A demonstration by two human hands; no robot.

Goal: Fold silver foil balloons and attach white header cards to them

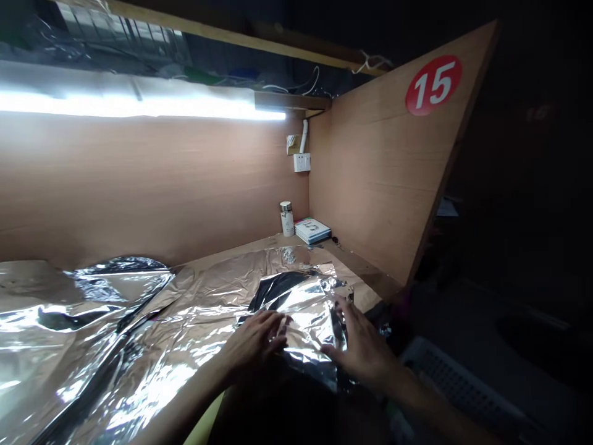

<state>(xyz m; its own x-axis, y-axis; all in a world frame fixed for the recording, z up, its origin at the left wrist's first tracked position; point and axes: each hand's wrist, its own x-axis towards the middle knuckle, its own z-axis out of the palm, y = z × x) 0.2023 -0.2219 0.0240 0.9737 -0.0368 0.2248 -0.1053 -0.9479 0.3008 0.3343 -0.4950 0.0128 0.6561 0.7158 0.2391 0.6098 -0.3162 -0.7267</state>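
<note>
A crumpled piece of aluminium foil (301, 312) lies on the desk between my hands, with a dark, shiny fold near its far side. My left hand (257, 340) rests against its left side, fingers spread. My right hand (359, 340) lies over its right edge. I cannot tell whether either hand grips the foil. A large wrinkled foil sheet (152, 321) covers the wooden desk (365, 290) to the left and under both hands.
Wooden panels (384, 161) close the desk at the back and right; a red "15" sticker (433, 85) marks the right one. Against the back corner stand a white bottle (287, 219) and a stack of books (312, 230). A grey plastic basket (463, 386) sits low at right.
</note>
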